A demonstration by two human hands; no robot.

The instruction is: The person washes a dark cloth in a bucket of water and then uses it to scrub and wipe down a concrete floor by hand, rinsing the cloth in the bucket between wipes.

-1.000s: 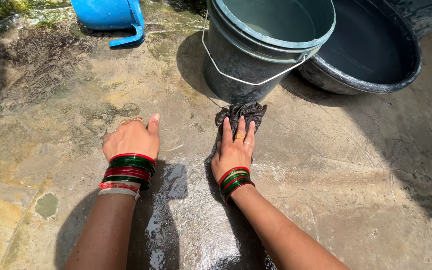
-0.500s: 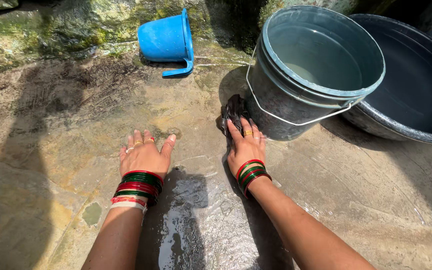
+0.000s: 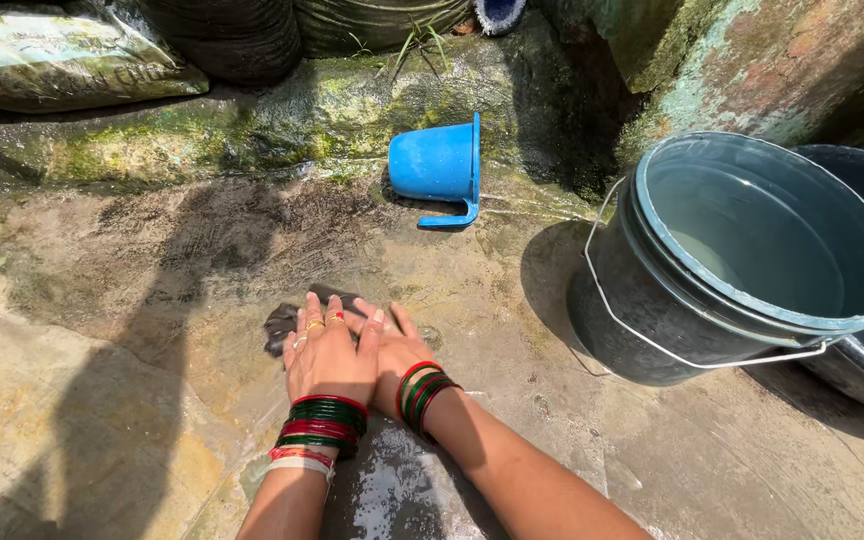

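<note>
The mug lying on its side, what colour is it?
The mug is bright blue, seen in the head view.

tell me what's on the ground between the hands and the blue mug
Nothing: in the head view only bare wet stone lies between the hands, pressed on a dark cloth, and the tipped blue mug.

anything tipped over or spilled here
The blue mug lies on its side by the mossy ledge, handle on the ground. A wet patch spreads on the stone floor under the wrists.

Harsh sunlight, sharp shadows, wet glare
</note>
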